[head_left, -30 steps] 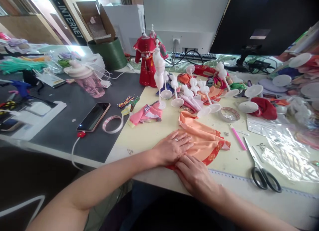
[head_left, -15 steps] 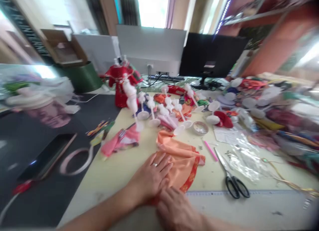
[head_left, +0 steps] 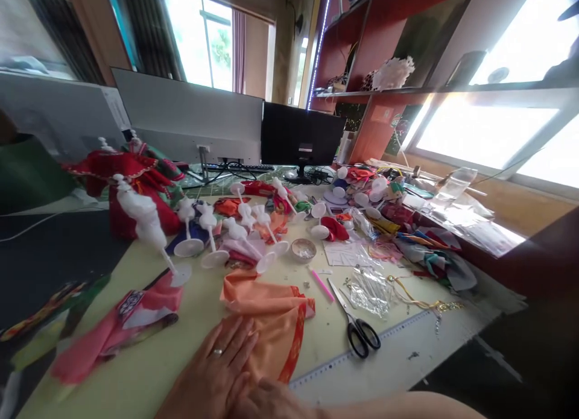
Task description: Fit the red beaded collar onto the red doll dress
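An orange satin cloth (head_left: 266,328) with a red patterned border lies on the pale table, its upper part bunched. My left hand (head_left: 221,359), a ring on one finger, rests flat on the cloth's left side with fingers stretched out. Close against it at the bottom edge is my right hand (head_left: 266,398); its fingertips are hidden, so what it holds cannot be made out. Black-handled scissors (head_left: 362,337) and a pink stick (head_left: 322,285) lie right of the cloth. A pink garment (head_left: 122,325) lies to the left.
White doll forms (head_left: 208,217) on round bases stand and lie behind the cloth, beside a red dress (head_left: 140,208). A small round dish (head_left: 303,250), clear plastic bags (head_left: 373,289) and a ruler (head_left: 362,352) are nearby. Fabric heaps (head_left: 420,244) lie right, monitors (head_left: 303,132) behind.
The view has turned to the right, so the table's things appear further left and more of the windows and shelves shows. Both hands remain at the orange cloth.
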Demonstrator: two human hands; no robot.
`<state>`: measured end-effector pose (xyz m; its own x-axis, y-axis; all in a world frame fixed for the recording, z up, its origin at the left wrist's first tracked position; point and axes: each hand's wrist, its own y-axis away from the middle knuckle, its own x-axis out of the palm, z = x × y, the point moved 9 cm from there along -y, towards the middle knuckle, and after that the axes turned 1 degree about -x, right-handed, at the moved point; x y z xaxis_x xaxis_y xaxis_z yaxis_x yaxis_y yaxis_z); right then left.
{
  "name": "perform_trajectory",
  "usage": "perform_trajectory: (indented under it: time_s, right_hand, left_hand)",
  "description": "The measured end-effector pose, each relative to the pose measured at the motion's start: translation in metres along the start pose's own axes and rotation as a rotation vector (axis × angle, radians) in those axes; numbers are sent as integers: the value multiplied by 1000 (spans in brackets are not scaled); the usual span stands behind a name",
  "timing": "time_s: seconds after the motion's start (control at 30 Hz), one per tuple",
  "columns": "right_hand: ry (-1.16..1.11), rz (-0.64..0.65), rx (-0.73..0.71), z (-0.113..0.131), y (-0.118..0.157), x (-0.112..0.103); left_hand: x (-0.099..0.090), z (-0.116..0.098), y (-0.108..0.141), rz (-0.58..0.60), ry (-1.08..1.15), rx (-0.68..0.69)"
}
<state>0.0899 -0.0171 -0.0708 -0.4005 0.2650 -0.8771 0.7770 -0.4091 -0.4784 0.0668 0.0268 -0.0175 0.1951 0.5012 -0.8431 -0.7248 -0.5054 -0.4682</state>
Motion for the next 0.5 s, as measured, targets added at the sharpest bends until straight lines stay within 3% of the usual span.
perform_trajectory:
  time_s: [0.1, 0.17, 0.27, 0.5]
  right_hand:
    - [-37, 4, -31, -5, 12, -56]
    - [-103, 96, 56, -24, 18, -77]
    - [-200, 197, 180, -45, 20, -87]
    - [-357, 195, 58, -8, -4, -85]
  left_hand:
    - [6, -3, -1, 177, 108, -51]
    - [9, 1, 0, 282, 215, -147]
    - [11, 4, 0, 347, 357, -197]
    - [6, 10, 1, 353, 585, -259]
